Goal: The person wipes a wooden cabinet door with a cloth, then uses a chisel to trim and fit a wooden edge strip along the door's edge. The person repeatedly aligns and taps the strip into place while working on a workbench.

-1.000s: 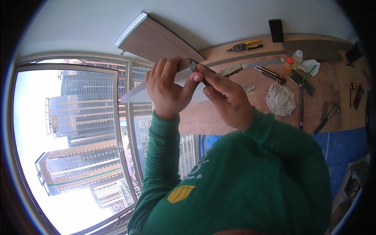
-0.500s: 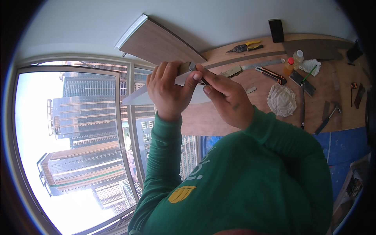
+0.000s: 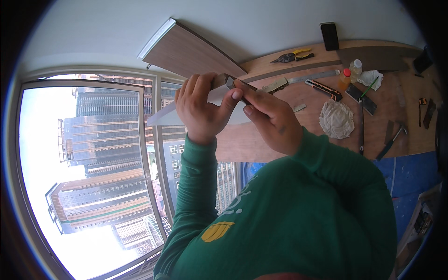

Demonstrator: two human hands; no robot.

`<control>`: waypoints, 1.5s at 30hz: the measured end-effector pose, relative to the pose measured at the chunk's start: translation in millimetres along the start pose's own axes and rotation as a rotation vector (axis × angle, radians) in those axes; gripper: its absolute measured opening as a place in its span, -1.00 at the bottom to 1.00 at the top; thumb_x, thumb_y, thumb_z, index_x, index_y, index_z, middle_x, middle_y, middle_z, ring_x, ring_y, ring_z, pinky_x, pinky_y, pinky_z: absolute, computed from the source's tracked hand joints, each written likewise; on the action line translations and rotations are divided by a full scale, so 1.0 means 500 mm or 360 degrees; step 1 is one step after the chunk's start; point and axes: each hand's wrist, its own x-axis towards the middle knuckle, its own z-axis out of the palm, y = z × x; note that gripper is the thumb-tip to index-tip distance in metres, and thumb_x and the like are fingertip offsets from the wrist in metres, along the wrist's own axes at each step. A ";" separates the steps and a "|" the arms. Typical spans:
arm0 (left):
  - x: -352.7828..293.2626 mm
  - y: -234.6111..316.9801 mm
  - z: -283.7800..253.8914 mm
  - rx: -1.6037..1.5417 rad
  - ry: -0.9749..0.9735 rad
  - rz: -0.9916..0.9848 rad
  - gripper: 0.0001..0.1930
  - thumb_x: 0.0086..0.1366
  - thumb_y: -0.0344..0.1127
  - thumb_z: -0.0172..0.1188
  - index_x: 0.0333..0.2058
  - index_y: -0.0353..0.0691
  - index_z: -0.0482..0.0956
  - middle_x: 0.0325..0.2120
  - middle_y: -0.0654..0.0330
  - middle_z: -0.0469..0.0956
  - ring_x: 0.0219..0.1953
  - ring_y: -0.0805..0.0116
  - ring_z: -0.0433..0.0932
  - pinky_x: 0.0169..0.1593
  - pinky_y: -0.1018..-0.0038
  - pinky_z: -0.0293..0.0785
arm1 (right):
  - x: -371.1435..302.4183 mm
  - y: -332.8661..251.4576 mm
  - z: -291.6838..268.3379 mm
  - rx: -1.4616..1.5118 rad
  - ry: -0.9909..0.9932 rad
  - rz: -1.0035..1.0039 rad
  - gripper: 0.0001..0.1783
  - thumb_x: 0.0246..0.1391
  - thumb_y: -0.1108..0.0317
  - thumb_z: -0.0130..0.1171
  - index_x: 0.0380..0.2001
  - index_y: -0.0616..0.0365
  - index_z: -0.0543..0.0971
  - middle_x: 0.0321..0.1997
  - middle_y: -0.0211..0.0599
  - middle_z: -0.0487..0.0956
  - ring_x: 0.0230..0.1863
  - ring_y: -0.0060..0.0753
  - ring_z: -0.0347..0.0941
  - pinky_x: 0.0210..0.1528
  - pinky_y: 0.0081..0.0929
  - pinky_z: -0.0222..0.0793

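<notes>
My left hand (image 3: pixel 199 109) is closed around the edge of a white panel (image 3: pixel 167 116) with a brown wood-look edge, held up near the window. Its thumb presses at the panel's corner, close to my right thumb. My right hand (image 3: pixel 274 119) is closed in a pinch at the same corner. A thin dark edge shows by its fingers, but whether that is a separate strip or part of the panel I cannot tell. Much of the panel is hidden behind both hands.
A wood-look board (image 3: pixel 191 49) leans at the wall. On the wooden table (image 3: pixel 294 135) lie yellow-handled snips (image 3: pixel 291 57), a utility knife (image 3: pixel 323 89), a metal ruler (image 3: pixel 312 77), a crumpled white cloth (image 3: pixel 336 119), a hammer (image 3: pixel 392 141), bottles (image 3: pixel 344 79) and a phone (image 3: pixel 329 37).
Both hands stay at the panel's corner. My right fingers have shifted slightly along it, and the panel's brown edge is tilted a little differently. The table's things have not moved.
</notes>
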 end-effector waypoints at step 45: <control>-0.002 0.003 0.002 0.0014 0.0027 -0.0027 -0.46 0.13 0.29 0.50 -0.40 -0.11 0.63 -0.49 0.28 0.59 -0.43 0.21 0.61 -0.26 0.29 0.41 | 0.014 -0.001 0.003 -0.0010 -0.0022 0.0091 -0.41 0.43 0.56 0.09 0.48 0.18 0.37 0.21 -0.07 0.65 0.13 -0.35 0.61 0.19 -0.43 0.50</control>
